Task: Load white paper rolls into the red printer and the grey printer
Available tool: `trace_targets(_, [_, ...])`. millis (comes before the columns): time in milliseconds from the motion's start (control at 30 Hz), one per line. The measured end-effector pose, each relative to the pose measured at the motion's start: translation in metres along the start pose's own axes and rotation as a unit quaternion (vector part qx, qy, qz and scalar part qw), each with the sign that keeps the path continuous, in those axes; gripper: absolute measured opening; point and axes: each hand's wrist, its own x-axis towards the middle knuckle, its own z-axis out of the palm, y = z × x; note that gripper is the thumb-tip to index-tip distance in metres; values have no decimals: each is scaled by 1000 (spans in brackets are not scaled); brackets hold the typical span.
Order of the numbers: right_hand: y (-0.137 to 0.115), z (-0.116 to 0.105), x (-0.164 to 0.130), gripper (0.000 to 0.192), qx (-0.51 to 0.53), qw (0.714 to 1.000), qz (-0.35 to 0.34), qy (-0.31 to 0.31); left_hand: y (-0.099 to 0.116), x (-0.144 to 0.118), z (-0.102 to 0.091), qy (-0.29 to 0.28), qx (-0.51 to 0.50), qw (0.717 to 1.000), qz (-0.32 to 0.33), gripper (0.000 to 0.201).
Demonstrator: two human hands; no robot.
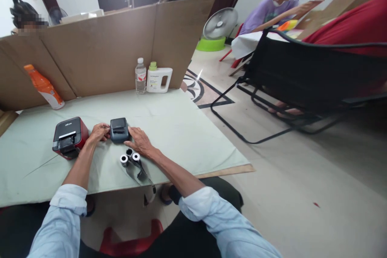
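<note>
Both sleeves reach from the bottom of the frame to a small dark grey printer (119,130) on the bench (181,129).

Left of centre in the frame, the printer sits between my hands, its long axis running away from me. My left hand (98,132) curls against its left side and my right hand (139,141) lies open and flat, fingers touching its right edge; both are equally near. Just below my right hand lie three small paper rolls (128,156). A red and black printer (69,137) stands left of my left hand, close by. Cardboard screens (121,44) close off the bench's far edge, with bottles against them.
</note>
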Motion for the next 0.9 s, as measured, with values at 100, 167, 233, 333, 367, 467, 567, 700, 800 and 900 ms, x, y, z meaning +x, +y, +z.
trace_targets(100, [-2, -2, 0, 69, -5, 1000, 4, -3, 2, 3, 0, -5, -1, 1000, -15, 17])
trace_targets(167, [-3, -3, -1, 70, -8, 1000, 6, -8, 3, 6, 1, -6, 1, 1000, -28, 17])
trace_targets(233, [-2, -3, -1, 69, -8, 1000, 7, -11, 4, 9, 1, -6, 4, 999, -42, 17])
trace_targets(333, [-1, -2, -1, 69, -4, 1000, 5, -7, 4, 14, 2, -4, 8, 999, -54, 17])
trace_targets(367, [-1, -2, -1, 69, -3, 1000, 4, -5, 3, 14, 2, -3, 10, 998, -55, 18])
trace_targets(467, [0, -1, -2, 69, 0, 1000, 7, -7, 2, 12, 2, 5, 12, 999, -44, 18])
trace_targets(567, [0, -2, -2, 70, -1, 1000, 9, -12, -1, 3, 3, 12, 7, 1000, -10, 23])
trace_targets(700, [0, -2, -1, 70, 4, 1000, 1, -7, -7, -10, -1, 5, -13, 996, 87, 41])
trace_targets(800, [-1, -3, -1, 70, 8, 1000, 0, -4, -11, -11, -6, -25, -22, 988, 149, 54])
trace_targets(900, [-2, -5, -2, 70, 10, 1000, 3, -3, -13, -7, -7, -39, -20, 987, 157, 62])
